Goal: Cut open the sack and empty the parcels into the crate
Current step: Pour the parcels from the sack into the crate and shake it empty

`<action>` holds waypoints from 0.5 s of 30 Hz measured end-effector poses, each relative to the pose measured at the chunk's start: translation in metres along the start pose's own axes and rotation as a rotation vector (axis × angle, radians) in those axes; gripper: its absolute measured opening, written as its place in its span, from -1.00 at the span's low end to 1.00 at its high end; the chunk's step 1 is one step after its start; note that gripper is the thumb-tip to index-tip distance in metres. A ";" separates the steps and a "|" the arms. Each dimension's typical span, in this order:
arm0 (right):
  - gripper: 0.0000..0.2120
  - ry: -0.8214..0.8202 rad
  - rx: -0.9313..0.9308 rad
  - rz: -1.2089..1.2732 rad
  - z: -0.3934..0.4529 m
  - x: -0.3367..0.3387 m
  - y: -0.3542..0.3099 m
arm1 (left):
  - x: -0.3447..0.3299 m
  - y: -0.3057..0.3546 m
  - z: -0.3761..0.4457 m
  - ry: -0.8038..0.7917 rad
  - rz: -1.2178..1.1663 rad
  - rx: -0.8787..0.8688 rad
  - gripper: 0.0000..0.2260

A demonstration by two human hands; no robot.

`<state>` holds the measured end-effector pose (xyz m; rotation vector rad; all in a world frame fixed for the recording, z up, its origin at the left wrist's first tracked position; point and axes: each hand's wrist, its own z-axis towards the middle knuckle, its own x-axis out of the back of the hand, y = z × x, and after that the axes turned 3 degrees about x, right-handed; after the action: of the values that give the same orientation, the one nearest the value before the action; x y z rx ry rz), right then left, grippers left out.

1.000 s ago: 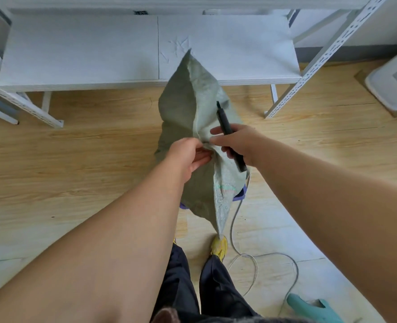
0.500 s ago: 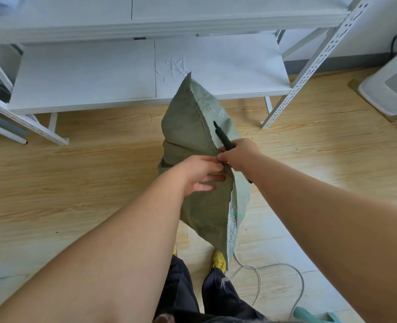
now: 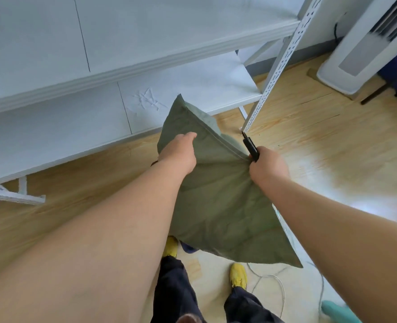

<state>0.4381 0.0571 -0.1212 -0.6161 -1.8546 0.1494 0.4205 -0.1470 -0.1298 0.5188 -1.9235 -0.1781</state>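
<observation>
A grey-green woven sack hangs in the air in front of me, spread between both hands, its stitched seam running from the top corner down to my right hand. My left hand grips the sack's left side, fingers curled over its far face. My right hand holds a black cutter pointing up and away, and presses against the end of the seam. A small blue part shows under the sack's lower edge; I cannot tell what it is. No parcels are visible.
A white shelf rack stands close ahead, its perforated upright just beyond the cutter. A white appliance stands at the far right. A grey cable lies on the wooden floor by my yellow shoes; a teal object sits at the bottom right.
The sack has risen off the floor and is stretched wider. My hands have moved apart, the left to the sack's left side. The view has swung closer to the shelf.
</observation>
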 end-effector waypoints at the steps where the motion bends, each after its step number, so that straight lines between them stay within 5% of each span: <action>1: -0.76 0.024 -0.013 -0.007 -0.002 -0.004 -0.003 | 0.002 0.002 0.008 -0.015 0.048 -0.066 -0.39; 10: -0.76 0.124 -0.140 0.183 -0.014 -0.026 -0.018 | 0.012 0.021 0.066 -0.150 0.393 -0.598 -0.30; 15: -0.74 0.168 -0.202 0.338 -0.025 -0.031 -0.016 | -0.020 0.033 0.073 -0.266 0.519 -0.578 -0.35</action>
<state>0.4629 0.0240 -0.1322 -1.0505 -1.6037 0.1281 0.3516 -0.1169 -0.1640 -0.4057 -2.0720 -0.4600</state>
